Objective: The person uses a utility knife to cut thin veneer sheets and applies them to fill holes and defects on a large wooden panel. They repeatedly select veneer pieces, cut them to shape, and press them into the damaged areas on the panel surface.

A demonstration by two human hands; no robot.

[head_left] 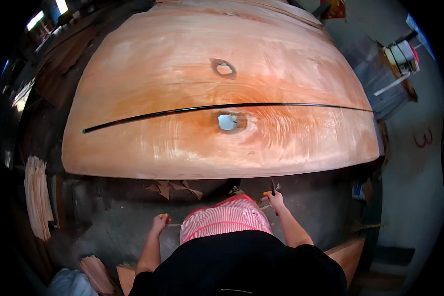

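Note:
My right hand (276, 200) is closed around a slim dark tool (273, 186) that points up toward the sheet's near edge; its exact kind is unclear. Something orange shows at the fingertips of both hands. My left hand (158, 223) is closed, low and to the left of my striped apron (227, 217). A thin pale strip (174, 225) sticks out beside its fingers, but what they grip is too small to name. Beyond both hands lies a broad wood veneer sheet (148, 153) with ragged holes. Across it rests a long thin black rod (192, 108), touched by neither hand.
Torn veneer scraps (168, 188) lie beneath the sheet's near edge. A bundle of veneer strips (37, 197) is at the left, with more pieces (97, 274) at lower left. A board (348, 256) leans behind my right arm. White spools (402, 53) sit far right.

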